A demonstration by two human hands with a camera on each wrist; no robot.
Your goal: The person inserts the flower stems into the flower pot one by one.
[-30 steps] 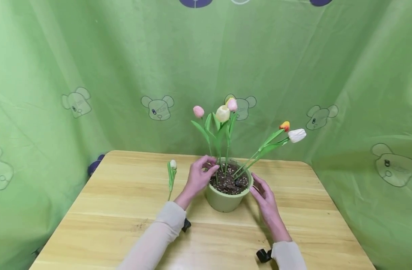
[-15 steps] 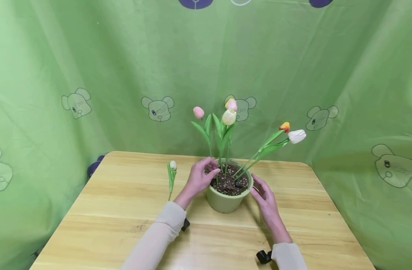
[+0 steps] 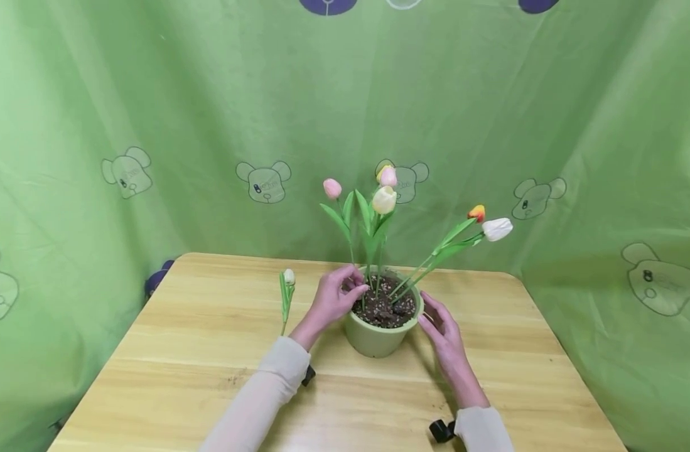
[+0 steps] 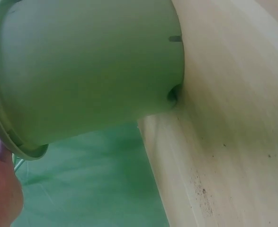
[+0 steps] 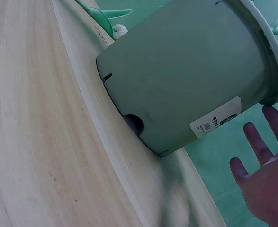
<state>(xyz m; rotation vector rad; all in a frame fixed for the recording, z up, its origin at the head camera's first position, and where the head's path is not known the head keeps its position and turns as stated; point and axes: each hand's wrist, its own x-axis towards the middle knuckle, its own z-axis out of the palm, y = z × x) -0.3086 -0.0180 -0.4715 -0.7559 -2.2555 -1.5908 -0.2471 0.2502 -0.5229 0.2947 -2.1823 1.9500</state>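
My left hand [image 3: 334,296] reaches over the left rim of a pale green flowerpot [image 3: 374,339], thumb and fingers pinching the stem of the cream tulip [image 3: 384,200] low near the soil [image 3: 383,309]. My right hand [image 3: 447,333] rests against the pot's right rim; in the right wrist view its lower fingers [image 5: 256,142] are spread and relaxed beside the pot. A pink tulip [image 3: 332,188] stands at the left, and another pink tulip [image 3: 388,176] partly hides a yellow one behind the cream flower. An orange-red tulip [image 3: 476,213] and a white tulip [image 3: 497,229] lean right.
A loose tulip with a small white bud [image 3: 289,277] lies on the wooden table [image 3: 209,326] left of the pot, its lower stem hidden by my left arm. Soil crumbs [image 4: 202,191] dot the tabletop. A green curtain [image 3: 209,94] surrounds the table's back and sides.
The cream tulip's flower has shifted right and slightly lower, now in front of the pink one. My left hand has barely moved with its stem; my right hand stays at the rim.
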